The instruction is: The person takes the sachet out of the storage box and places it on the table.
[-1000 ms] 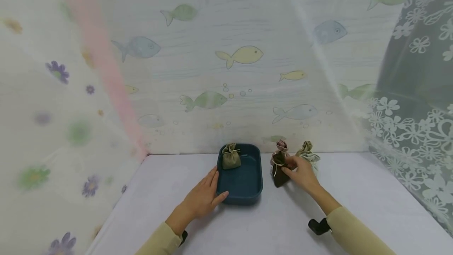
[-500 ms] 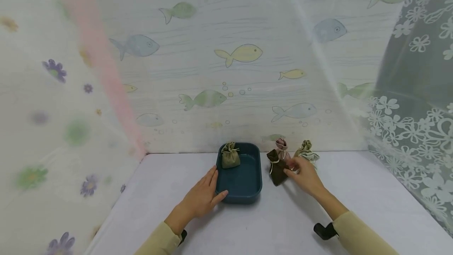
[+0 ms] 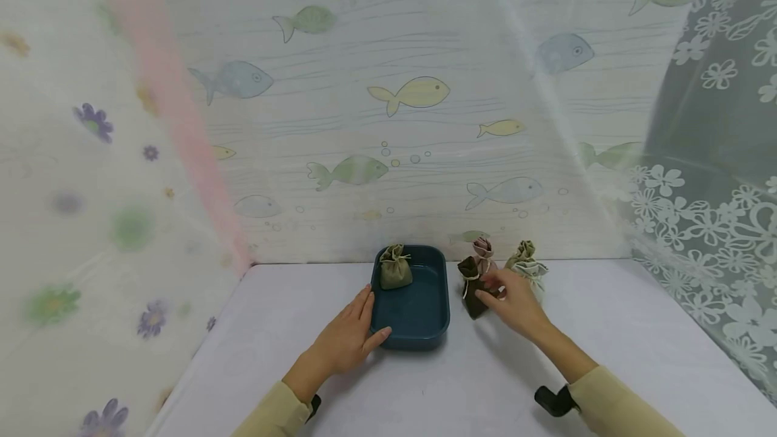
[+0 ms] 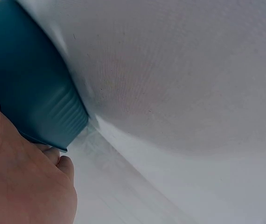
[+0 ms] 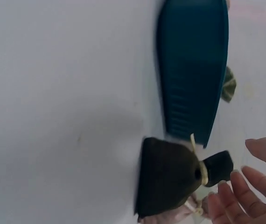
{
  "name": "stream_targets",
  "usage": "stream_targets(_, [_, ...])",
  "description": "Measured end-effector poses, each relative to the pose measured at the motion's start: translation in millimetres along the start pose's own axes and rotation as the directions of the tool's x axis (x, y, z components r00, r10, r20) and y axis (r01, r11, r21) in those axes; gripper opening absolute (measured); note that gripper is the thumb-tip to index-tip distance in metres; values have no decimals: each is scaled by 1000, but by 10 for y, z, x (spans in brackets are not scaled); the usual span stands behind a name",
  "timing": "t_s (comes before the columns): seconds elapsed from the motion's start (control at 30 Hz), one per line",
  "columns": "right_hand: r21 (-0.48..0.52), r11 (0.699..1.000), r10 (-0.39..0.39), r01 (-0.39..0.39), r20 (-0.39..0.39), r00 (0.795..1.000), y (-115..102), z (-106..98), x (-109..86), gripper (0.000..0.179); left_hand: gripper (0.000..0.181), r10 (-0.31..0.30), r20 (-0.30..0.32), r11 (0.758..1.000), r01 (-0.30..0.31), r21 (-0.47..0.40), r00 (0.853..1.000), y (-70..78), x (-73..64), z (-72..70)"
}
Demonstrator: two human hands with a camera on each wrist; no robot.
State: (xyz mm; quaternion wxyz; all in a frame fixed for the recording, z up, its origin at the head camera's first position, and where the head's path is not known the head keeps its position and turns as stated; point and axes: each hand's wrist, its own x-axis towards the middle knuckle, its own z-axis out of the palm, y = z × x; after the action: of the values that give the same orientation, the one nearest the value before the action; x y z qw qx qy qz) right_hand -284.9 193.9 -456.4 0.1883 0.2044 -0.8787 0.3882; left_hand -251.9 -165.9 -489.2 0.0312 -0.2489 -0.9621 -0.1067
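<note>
My left hand (image 3: 344, 339) rests with extended fingers along the left side of a dark teal tray (image 3: 419, 319); the left wrist view shows the palm beside the tray's outer wall (image 4: 30, 74). A green drawstring pouch (image 3: 396, 275) sits in the tray's far left corner. Right of the tray stands a dark brown drawstring pouch (image 3: 471, 288), leaning slightly left. My right hand (image 3: 516, 299) is beside it. In the right wrist view, thumb and fingers are spread apart near the pouch's tied neck (image 5: 204, 172), not closed round it.
Behind the brown pouch is a pink pouch (image 3: 483, 253). An olive pouch (image 3: 525, 249) and a pale mint pouch (image 3: 534, 271) stand behind my right hand, partly hidden. A fish-patterned curtain (image 3: 358, 214) hangs at the far edge of the white table (image 3: 419, 396).
The brown pouch's top has tipped a little to the left. My right hand has shifted slightly, its fingertips now farther left over the pouch. Left hand and tray stay put.
</note>
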Motion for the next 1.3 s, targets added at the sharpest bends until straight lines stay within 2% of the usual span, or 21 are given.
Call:
stream_targets(0.37, [59, 998, -15, 9, 105, 994, -338, 153, 160, 31, 96, -5, 13, 1000, 5, -17, 1000, 26, -10, -31])
stream_targets(0.53, [116, 993, -41, 22, 170, 985, -504, 222, 285, 35, 96, -11, 20, 1000, 11, -15, 1000, 65, -28, -62])
stream_targets(0.77, [165, 986, -69, 35, 209, 976, -679, 284, 508, 36, 98, -31, 23, 1000, 31, -2, 999, 108, -52, -121])
stream_targets(1.0, [198, 977, 20, -80, 287, 958, -748, 355, 725, 43, 97, -55, 35, 998, 55, 7, 998, 228, -148, -196])
stream_targets(1.3, [187, 961, 135, -204, 328, 935, -812, 447, 865, 47, 96, -74, 28, 997, 73, 17, 997, 391, -284, -261])
